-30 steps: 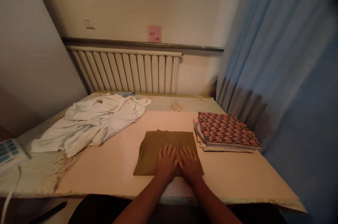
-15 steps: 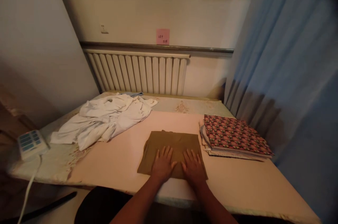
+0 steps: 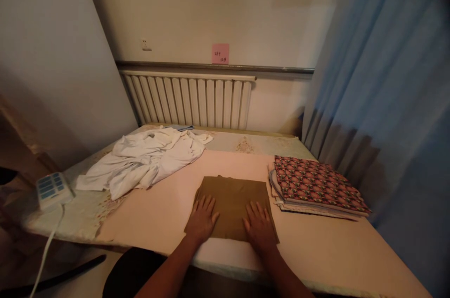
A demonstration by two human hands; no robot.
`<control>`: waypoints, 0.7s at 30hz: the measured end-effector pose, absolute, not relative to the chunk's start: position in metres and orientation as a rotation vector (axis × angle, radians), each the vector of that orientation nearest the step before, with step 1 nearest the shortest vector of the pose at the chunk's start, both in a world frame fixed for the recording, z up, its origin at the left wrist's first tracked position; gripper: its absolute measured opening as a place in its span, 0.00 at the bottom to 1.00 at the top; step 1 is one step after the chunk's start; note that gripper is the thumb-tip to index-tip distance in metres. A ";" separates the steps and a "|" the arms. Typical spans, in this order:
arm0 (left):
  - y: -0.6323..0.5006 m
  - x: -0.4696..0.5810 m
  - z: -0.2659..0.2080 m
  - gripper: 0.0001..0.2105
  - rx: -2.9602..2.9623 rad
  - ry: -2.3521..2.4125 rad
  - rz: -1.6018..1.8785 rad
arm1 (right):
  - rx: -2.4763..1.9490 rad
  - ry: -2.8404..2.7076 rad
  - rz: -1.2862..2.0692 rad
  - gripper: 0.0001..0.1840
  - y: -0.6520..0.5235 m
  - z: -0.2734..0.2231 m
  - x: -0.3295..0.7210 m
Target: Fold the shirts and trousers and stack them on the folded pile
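A folded brown cloth [image 3: 230,206] lies flat on the pink sheet in front of me. My left hand [image 3: 203,217] rests palm down on its left part, fingers stretched forward. On the right part lies my right hand [image 3: 259,225], also flat with the fingers a little apart. Neither hand grips the cloth. Just to the right sits a stack of folded fabrics [image 3: 316,185], topped by a red patterned piece. Whether the cloth is a garment I cannot tell.
A crumpled white cloth [image 3: 151,157] lies at the back left. A white power strip [image 3: 53,190] with a cord sits at the table's left edge. Behind the table [image 3: 351,251] stand a radiator [image 3: 190,99] and a wall; a blue curtain [image 3: 372,101] hangs on the right.
My left hand has slid left across the brown cloth, so the hands are farther apart. The right hand stays about where it was. The view has shifted slightly.
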State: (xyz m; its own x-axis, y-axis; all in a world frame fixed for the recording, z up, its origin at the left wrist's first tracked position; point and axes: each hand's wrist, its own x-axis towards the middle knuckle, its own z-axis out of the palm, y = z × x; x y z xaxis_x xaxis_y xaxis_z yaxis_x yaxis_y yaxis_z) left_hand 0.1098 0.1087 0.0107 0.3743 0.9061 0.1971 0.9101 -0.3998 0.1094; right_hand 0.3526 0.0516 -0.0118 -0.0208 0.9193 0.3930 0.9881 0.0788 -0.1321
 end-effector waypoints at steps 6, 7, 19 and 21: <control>0.111 0.092 0.006 0.26 -2.538 -1.747 -0.382 | -1.886 -1.970 -0.251 0.25 0.052 -0.014 0.352; 0.111 0.091 0.005 0.26 -2.539 -1.744 -0.383 | -1.882 -1.964 -0.258 0.25 0.052 -0.015 0.352; 0.112 0.092 0.001 0.26 -2.506 -1.702 -0.413 | -1.851 -2.010 -0.329 0.24 0.055 -0.024 0.359; 0.112 0.091 0.001 0.25 -2.504 -1.701 -0.423 | -1.878 -2.012 -0.278 0.25 0.058 -0.020 0.354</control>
State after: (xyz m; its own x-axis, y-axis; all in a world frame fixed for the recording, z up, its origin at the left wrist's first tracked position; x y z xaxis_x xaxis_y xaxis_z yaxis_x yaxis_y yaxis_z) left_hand 0.0913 0.1117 0.0011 0.3435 0.8984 0.2735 0.9219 -0.3781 0.0842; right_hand 0.3539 0.0576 -0.0201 -0.0406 0.9162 0.3986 0.9900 0.0908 -0.1079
